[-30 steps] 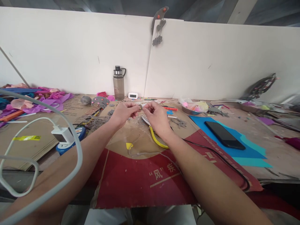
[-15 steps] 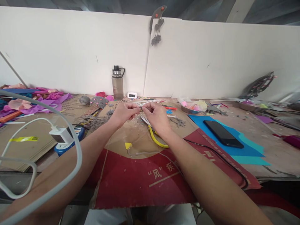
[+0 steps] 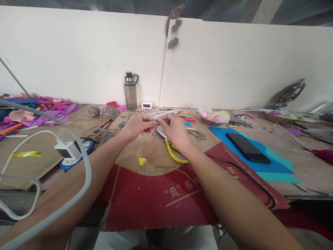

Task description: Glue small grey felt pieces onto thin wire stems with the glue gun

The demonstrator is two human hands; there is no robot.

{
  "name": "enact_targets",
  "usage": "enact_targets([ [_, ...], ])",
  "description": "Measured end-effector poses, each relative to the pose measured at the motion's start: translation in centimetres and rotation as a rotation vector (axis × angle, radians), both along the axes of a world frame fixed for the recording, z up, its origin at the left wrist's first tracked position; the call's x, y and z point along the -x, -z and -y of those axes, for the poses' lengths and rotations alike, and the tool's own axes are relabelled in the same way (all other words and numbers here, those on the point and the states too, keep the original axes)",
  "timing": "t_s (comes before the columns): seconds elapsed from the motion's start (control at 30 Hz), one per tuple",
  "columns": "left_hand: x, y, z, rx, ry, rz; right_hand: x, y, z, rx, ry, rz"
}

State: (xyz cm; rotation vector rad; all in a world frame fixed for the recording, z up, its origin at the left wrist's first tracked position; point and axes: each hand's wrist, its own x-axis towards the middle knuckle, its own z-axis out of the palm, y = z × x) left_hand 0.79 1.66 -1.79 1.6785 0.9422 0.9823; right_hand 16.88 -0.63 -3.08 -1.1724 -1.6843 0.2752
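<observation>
My left hand [image 3: 141,126] and my right hand [image 3: 173,129] meet fingertip to fingertip above the cardboard sheet [image 3: 145,152]. Both are closed in a pinch, and whatever lies between the fingertips is too small to name. Under my right hand rest pliers with yellow handles [image 3: 172,152], their metal jaws partly covered by the fingers. A clear thin cord with a yellow tab [image 3: 142,161] lies nearer to me on the cardboard. Grey yarn or wire [image 3: 104,134] is heaped left of my left hand. A small grey coil [image 3: 198,134] sits to the right.
A bottle [image 3: 130,92] and a small white timer [image 3: 146,105] stand at the back by the white board. On the right, a black phone [image 3: 247,148] lies on blue sheets [image 3: 273,168]. At left, a white cable [image 3: 87,163] loops close before my arm, near a charger [image 3: 68,151].
My hands stay nearly in place, with only a slight shift of the fingers at the pinch. Nothing else has visibly moved.
</observation>
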Motion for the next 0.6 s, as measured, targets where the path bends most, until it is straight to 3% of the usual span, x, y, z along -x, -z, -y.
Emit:
enact_targets([
  [0.37,0.03,0.46,-0.58,-0.131,-0.123,-0.024,0.31,0.23,0.29,-0.100,-0.010,0.051],
  [0.6,-0.06,0.32,-0.23,-0.091,-0.075,-0.020,0.22,0.05,0.30,-0.101,0.030,0.033],
])
